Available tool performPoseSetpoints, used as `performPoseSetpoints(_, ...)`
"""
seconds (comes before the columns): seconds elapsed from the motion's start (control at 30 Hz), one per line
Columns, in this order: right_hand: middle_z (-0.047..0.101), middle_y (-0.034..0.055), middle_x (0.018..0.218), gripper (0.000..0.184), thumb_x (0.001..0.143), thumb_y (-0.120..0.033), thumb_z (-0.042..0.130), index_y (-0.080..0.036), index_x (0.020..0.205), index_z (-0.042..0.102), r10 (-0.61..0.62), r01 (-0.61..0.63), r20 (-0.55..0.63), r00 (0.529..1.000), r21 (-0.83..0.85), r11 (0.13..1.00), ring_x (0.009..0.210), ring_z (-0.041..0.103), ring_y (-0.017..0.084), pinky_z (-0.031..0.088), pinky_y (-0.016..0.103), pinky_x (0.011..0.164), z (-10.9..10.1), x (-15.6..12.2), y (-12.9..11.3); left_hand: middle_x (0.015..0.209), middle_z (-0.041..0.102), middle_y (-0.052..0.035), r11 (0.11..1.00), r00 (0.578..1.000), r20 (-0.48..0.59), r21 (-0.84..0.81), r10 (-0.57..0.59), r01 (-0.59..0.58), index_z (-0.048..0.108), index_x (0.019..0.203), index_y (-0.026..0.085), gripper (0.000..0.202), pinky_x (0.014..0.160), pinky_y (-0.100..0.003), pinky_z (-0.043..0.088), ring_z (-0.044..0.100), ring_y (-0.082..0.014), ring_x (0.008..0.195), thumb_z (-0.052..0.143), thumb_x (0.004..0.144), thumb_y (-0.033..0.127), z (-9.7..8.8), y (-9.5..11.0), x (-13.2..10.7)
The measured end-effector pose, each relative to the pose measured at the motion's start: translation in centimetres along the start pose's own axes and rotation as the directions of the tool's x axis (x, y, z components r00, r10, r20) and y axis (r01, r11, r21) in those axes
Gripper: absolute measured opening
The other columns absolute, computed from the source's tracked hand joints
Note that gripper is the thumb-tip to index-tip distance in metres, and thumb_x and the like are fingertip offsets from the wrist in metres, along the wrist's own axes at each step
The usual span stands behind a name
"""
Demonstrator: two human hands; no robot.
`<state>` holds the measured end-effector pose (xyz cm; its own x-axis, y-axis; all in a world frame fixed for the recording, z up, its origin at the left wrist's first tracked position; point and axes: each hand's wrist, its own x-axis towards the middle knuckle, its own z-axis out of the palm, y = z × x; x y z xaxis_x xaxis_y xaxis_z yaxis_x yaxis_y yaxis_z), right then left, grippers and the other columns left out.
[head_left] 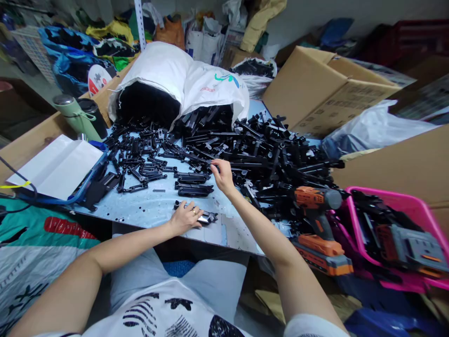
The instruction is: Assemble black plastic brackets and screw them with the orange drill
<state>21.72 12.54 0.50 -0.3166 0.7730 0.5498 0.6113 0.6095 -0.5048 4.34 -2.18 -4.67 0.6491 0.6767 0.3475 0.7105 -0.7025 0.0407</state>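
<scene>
My left hand [185,218] is closed over a short, glossy black channel-shaped part [209,217] lying near the front edge of the table. The part's ends show on both sides of the fingers. Farther forward, my right hand [223,176] is raised at the near side of a heap of black parts [259,154], thumb and fingertips pinched together. What is between those fingertips, if anything, I cannot make out. Beside it, two similar black parts [194,189] lie side by side on the table. Many small black link-like pieces [140,173] are spread to the left.
Two white sacks [157,65] spill black parts onto the blue table [133,206]. An orange cordless drill [317,224] stands at right beside a pink basket [396,196]. At left are a papered tray [56,164] and a green bottle [75,117]; a cardboard box [315,89] stands behind.
</scene>
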Motion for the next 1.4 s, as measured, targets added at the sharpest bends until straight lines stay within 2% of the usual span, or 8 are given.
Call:
performPoseSetpoints(0.27,0.056,0.0156,0.110,0.027,0.094,-0.016,0.032,-0.012,0.106,0.056,-0.156,0.363,0.516,0.842,-0.330,0.871,0.104,0.040,0.025,0.033,0.037,0.082,12.2,12.8,-3.2,0.113,0.059,-0.0131,0.955,0.956,0.033,-0.033,-0.293,0.294,0.050,0.127,0.017,0.051,0.089,-0.044,0.033,0.047,-0.0276,0.110,0.054,0.085,0.048,-1.7,-6.9,3.6)
performPoseSetpoints(0.4,0.057,0.0186,0.112,0.030,0.093,-0.009,0.030,-0.009,0.104,0.058,-0.172,0.436,0.597,0.783,-0.332,0.836,0.106,0.040,0.026,0.030,0.041,0.086,16.5,17.3,-2.2,0.113,0.058,-0.0131,0.797,0.798,-0.028,0.028,-0.602,0.603,0.058,0.112,0.016,0.030,0.087,-0.043,0.036,0.047,-0.0275,0.109,0.044,0.092,0.034,-3.9,-13.1,3.9)
performPoseSetpoints(0.5,0.059,0.0192,0.111,0.030,0.092,-0.006,0.031,-0.008,0.100,0.059,-0.155,0.428,0.615,0.773,-0.326,0.843,0.106,0.043,0.026,0.030,0.045,0.087,18.1,19.5,-0.9,0.109,0.058,-0.0143,0.688,0.688,0.026,0.059,-0.725,0.723,0.062,0.104,0.015,0.025,0.086,-0.041,0.038,0.046,-0.0288,0.107,0.046,0.090,0.029,-3.9,-17.8,4.9)
performPoseSetpoints(0.7,0.053,0.0166,0.127,0.033,0.091,-0.016,0.043,-0.008,0.122,0.048,-0.250,0.416,0.577,0.778,-0.173,0.893,0.119,0.043,0.024,0.021,0.047,0.105,15.6,19.9,0.2,0.112,0.056,-0.0178,0.722,0.708,0.154,0.071,-0.690,0.688,0.066,0.095,0.008,0.026,0.088,-0.040,0.038,0.045,-0.0306,0.110,0.049,0.087,0.026,-0.6,-20.8,7.7)
performPoseSetpoints(0.87,0.055,0.0125,0.121,0.053,0.094,-0.046,0.037,-0.013,0.135,0.036,-0.127,0.044,0.342,0.931,0.241,0.969,0.109,0.052,0.022,0.039,0.040,0.097,9.7,15.2,-2.8,0.117,0.055,-0.0206,0.736,0.721,0.153,0.103,-0.676,0.669,0.065,0.098,0.006,0.030,0.092,-0.044,0.035,0.043,-0.0322,0.113,0.047,0.089,0.029,0.5,-19.3,7.9)
performPoseSetpoints(1.0,0.060,0.0053,0.096,0.054,0.096,-0.051,0.017,-0.020,0.136,0.036,-0.001,-0.218,0.436,0.900,0.452,0.865,0.085,0.060,0.018,0.049,0.035,0.081,4.1,7.6,-6.2,0.123,0.053,-0.0196,0.795,0.779,0.158,0.107,-0.606,0.597,0.062,0.101,0.008,0.025,0.097,-0.046,0.031,0.039,-0.0313,0.119,0.047,0.089,0.023,-0.1,-18.1,6.8)
performPoseSetpoints(1.23,0.056,0.0122,0.106,0.051,0.096,-0.044,0.032,-0.018,0.140,0.037,-0.196,0.235,0.701,0.686,0.041,0.971,0.090,0.055,0.021,0.046,0.036,0.081,-2.9,-9.0,-9.4,0.112,0.061,-0.0172,0.742,0.747,0.039,-0.093,-0.664,0.664,0.052,0.116,0.008,0.032,0.094,-0.037,0.040,0.054,-0.0251,0.107,0.047,0.088,0.021,-3.9,-16.3,4.7)
performPoseSetpoints(1.4,0.056,0.0137,0.108,0.047,0.095,-0.042,0.036,-0.021,0.137,0.042,-0.017,0.164,0.649,0.761,-0.167,0.972,0.097,0.053,0.024,0.044,0.040,0.083,-1.9,-14.5,-8.7,0.100,0.066,-0.0080,0.618,0.751,0.080,-0.514,-0.656,0.595,0.055,0.114,0.016,0.035,0.080,-0.033,0.048,0.062,-0.0201,0.084,0.056,0.082,0.032,-5.8,-8.9,1.7)
